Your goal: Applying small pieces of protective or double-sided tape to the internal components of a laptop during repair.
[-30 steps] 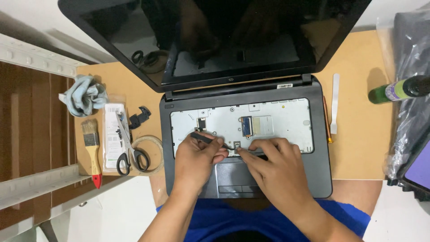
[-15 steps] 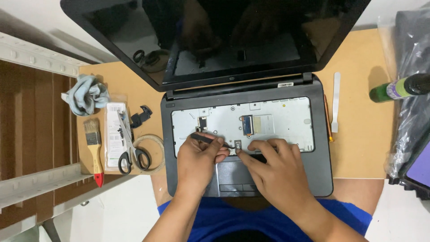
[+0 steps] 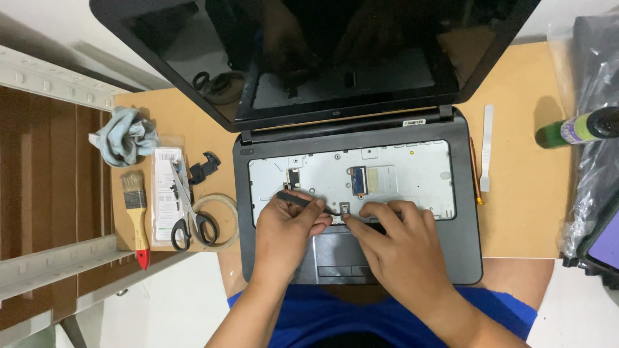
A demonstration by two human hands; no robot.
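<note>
Holding a thin black tool (image 3: 303, 200) pinched between the fingers of my left hand (image 3: 287, 235), I kept its tip down at a small connector (image 3: 345, 209) near the lower middle of the frame, at the front edge of the bare keyboard bay. My right hand (image 3: 400, 248) lay just beside the left one, fingers spread flat on the palm rest with the fingertips touching that same spot; I could not tell whether it gripped anything. Both hands rested on the open laptop (image 3: 464, 245), whose keyboard was off, showing the pale metal tray (image 3: 412, 171) in the centre of the frame. At the left of the frame, on the tan board (image 3: 522, 206), lay scissors (image 3: 187, 212), a roll of clear tape (image 3: 222, 209), a paintbrush (image 3: 134, 212) and a crumpled grey cloth (image 3: 126, 135). At the right lay a white pry stick (image 3: 487, 145), and a green bottle (image 3: 577, 127) lay at the right edge.
</note>
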